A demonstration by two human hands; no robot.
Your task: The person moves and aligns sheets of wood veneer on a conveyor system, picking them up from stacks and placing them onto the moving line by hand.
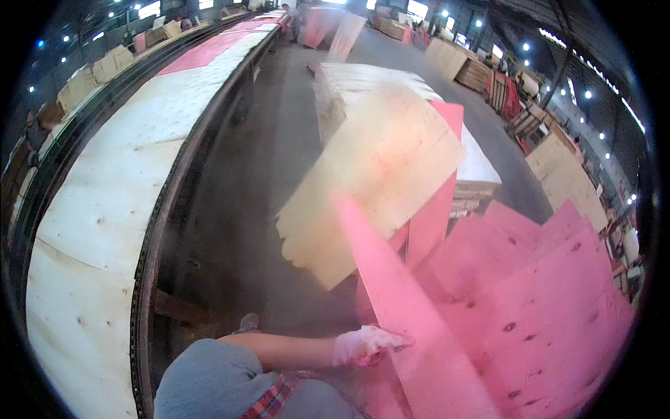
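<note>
My left hand [370, 346], in a white glove stained pink, reaches across from the left and is closed on the edge of a pink veneer sheet [419, 314]. The sheet is tilted up, its narrow end pointing away from me. Under and to the right of it lies a fanned pile of pink veneer sheets [537, 300] with dark knots. Beyond the held sheet, a pale tan veneer sheet [370, 181] slants over another pink piece [440, 202]; what holds it up is hidden. No part of my right hand shows.
Along the left runs a long conveyor [150, 279] with a dark metal edge, carrying pale sheets [105, 209] and a pink one [202, 54] farther off. A stack of pale sheets [478, 160] stands ahead. More boards [565, 174] stand at right, and a person [293, 21] is far away.
</note>
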